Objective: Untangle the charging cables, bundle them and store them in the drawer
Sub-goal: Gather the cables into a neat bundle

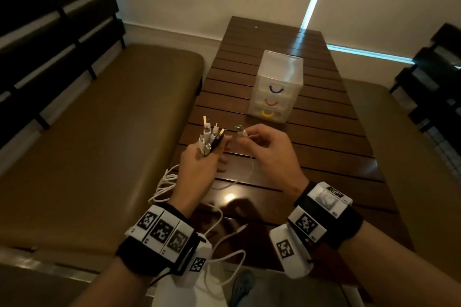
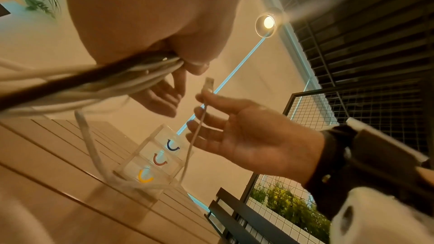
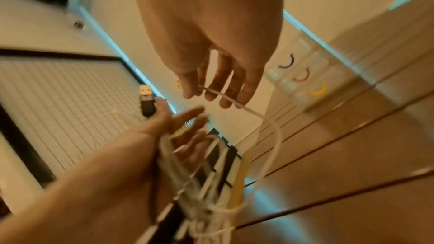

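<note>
The person's left hand (image 1: pixel 199 167) is held up over the near part of the slatted wooden table (image 1: pixel 311 147), thumb and forefinger pinched around a bunch of cable ends (image 1: pixel 210 136). Their plugs stick up past the knuckles, mostly white with one black among them, while the other fingers fan out loose underneath. The cords (image 1: pixel 164 184) spill down from the palm in white loops toward the lap.

Just beside it, the right hand (image 1: pixel 269 149) pinches a single white cable (image 1: pixel 249 169) right behind its plug (image 1: pixel 240 130), thumb and forefinger closed on it, the remaining fingers relaxed and spread. That plug points toward the bunch without touching it; its cord sags down to the tabletop.

Farther along the table stands a small clear drawer unit (image 1: pixel 277 87), all three drawers closed, with blue, red and yellow handles.
</note>
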Tool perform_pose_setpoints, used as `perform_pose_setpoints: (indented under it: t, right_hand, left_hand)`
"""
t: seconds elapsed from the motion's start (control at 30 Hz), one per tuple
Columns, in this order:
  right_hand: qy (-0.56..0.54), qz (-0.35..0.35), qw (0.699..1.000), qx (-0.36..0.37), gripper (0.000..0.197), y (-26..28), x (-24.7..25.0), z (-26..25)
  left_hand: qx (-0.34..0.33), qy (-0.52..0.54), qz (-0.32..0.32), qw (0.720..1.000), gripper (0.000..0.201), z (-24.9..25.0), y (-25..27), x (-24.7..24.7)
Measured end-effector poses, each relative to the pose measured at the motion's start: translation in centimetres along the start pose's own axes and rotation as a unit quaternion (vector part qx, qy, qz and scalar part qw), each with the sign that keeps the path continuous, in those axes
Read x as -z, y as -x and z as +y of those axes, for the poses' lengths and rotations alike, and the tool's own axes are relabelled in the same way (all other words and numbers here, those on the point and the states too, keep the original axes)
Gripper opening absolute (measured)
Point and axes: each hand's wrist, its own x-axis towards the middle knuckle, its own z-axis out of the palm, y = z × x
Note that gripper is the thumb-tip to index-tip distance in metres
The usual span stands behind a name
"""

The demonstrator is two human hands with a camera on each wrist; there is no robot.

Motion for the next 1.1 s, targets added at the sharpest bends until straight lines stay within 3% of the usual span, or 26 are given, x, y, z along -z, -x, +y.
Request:
perform_pose_setpoints:
  t: [0.1, 0.27, 0.4, 0.53, 0.6, 0.7, 0.83, 0.9, 0.97, 1.03, 1.1]
  right_hand:
    - [-0.121, -0.043, 0.991, -0.023, 0.018, -0.1, -2.9, -1.2]
    - [-0.147, -0.084, 0.983, -0.064, 0.048, 0.0, -6.4, -0.7]
    - [-0.194, -0.196, 0.957, -0.085, 0.062, -0.4, -7.6, -1.2]
    - [-0.223, -0.242, 0.941, -0.080, 0.069, -0.1, -9.3, -1.7]
    - [-0.235, -0.265, 0.931, -0.088, 0.074, -0.1, -9.8, -1.7]
    - [-0.221, -0.312, 0.919, -0.094, 0.090, -0.1, -10.2, -2.1]
    - [-0.193, -0.362, 0.907, -0.101, 0.098, -0.5, -11.2, -2.8]
    - [-0.184, -0.337, 0.918, -0.096, 0.085, -0.6, -12.0, -3.1]
    - [-0.175, -0.305, 0.932, -0.086, 0.074, -0.3, -12.8, -3.4]
    - [-0.169, -0.286, 0.940, -0.081, 0.076, 0.1, -13.8, -3.7]
    - [-0.172, -0.277, 0.940, -0.100, 0.086, 0.4, -14.5, -3.8]
  left_hand:
    - [-0.001, -0.001, -0.018, 1.000, 0.043, 0.6, -0.5, 0.7]
    - [0.005, 0.012, -0.002, 1.000, 0.021, 1.0, -0.8, 2.3]
    - [0.022, 0.011, 0.000, 1.000, 0.018, 0.5, -0.4, 3.5]
    - [0.051, -0.013, 0.003, 0.999, 0.041, -0.3, -0.5, 4.3]
    - [0.037, -0.082, -0.004, 0.996, 0.053, -0.7, -0.9, 5.1]
    - [0.044, -0.252, -0.034, 0.966, 0.070, -0.6, -1.1, 6.5]
    - [0.045, -0.331, -0.070, 0.940, 0.078, -0.3, -1.3, 8.6]
    - [0.075, -0.302, -0.083, 0.947, 0.091, -0.2, -1.4, 9.7]
    - [0.119, -0.170, -0.074, 0.975, 0.071, 0.6, -1.0, 10.7]
    - [0.118, -0.048, -0.066, 0.990, 0.054, 1.2, -0.4, 11.3]
    - [0.086, -0.027, -0.025, 0.996, 0.042, 1.2, 0.2, 11.5]
